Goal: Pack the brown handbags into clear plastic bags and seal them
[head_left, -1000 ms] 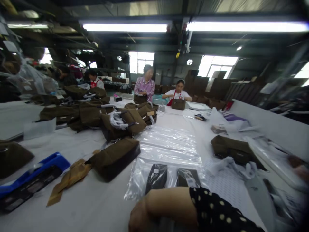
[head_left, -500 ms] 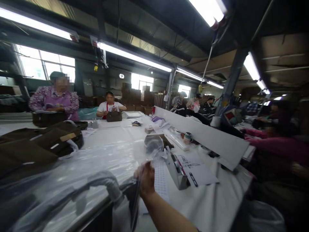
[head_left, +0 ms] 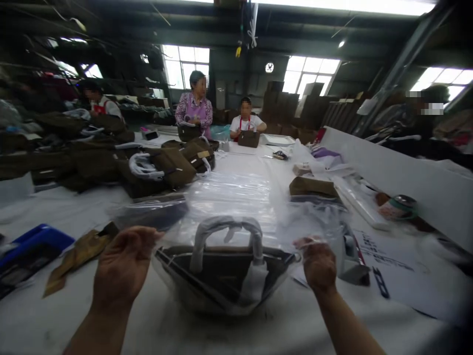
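Observation:
A dark handbag [head_left: 218,281] stands on the white table in front of me, inside a clear plastic bag [head_left: 281,291]. White wrapping covers its two looped handles [head_left: 229,224], and a white tag-like piece hangs at its right side. My left hand [head_left: 123,264] is closed at the plastic's upper left edge, its fingertips pinched together. At the opposite upper corner my right hand [head_left: 320,264] grips the plastic between thumb and fingers. Loose film spreads outward past both hands, slightly blurred by motion.
Brown bags [head_left: 170,167] with wrapped handles are heaped at left, behind a blue tray [head_left: 40,246]. Flat clear plastic bags [head_left: 236,192] lie ahead. At right are a tape dispenser [head_left: 353,261], a printed sheet [head_left: 399,261] and a jar [head_left: 401,207]. Two people sit or stand across the table.
My view has swung left. The wrapped handbag now sits centred and upright between my hands, instead of at the lower left. My left hand has come into view.

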`<action>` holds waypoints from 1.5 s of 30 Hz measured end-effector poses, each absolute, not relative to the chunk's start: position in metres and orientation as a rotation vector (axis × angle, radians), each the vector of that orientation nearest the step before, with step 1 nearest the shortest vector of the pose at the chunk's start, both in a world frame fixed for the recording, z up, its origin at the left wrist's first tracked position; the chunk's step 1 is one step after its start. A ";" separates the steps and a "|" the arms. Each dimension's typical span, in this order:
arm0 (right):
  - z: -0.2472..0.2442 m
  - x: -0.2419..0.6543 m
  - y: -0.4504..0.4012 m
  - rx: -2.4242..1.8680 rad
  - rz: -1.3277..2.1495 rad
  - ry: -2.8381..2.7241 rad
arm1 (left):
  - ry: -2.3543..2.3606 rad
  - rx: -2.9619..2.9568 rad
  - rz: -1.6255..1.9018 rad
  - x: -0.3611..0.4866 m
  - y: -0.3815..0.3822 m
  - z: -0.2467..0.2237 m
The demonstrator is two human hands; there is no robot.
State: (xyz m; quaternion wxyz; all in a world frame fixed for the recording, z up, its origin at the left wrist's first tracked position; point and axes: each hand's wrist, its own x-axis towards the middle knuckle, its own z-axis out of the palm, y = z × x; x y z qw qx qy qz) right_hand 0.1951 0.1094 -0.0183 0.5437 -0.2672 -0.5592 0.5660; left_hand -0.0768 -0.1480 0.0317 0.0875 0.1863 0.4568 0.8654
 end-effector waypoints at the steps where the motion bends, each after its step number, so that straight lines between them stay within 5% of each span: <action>1: -0.012 0.201 0.111 -0.590 1.396 -1.332 | 1.353 0.562 2.564 -0.078 -0.148 0.034; 6: 0.024 0.212 0.114 -0.439 1.536 -1.370 | 1.425 0.634 2.366 -0.083 -0.157 0.035; 19: 0.068 0.211 0.110 -0.488 1.456 -1.256 | 1.442 0.521 2.505 -0.100 -0.179 0.035; 29: 0.144 0.134 0.185 -0.607 1.778 -1.122 | 1.349 0.599 2.342 -0.154 -0.122 0.127; 33: 0.089 0.183 0.185 -0.567 1.791 -1.137 | 1.310 0.712 2.184 -0.126 -0.162 0.088; 40: -0.108 0.246 0.140 -0.902 2.045 -1.424 | 1.466 0.408 1.667 -0.066 -0.189 -0.088; 45: -0.145 0.293 0.128 -0.873 2.110 -1.776 | 1.604 0.780 1.246 -0.045 -0.217 -0.133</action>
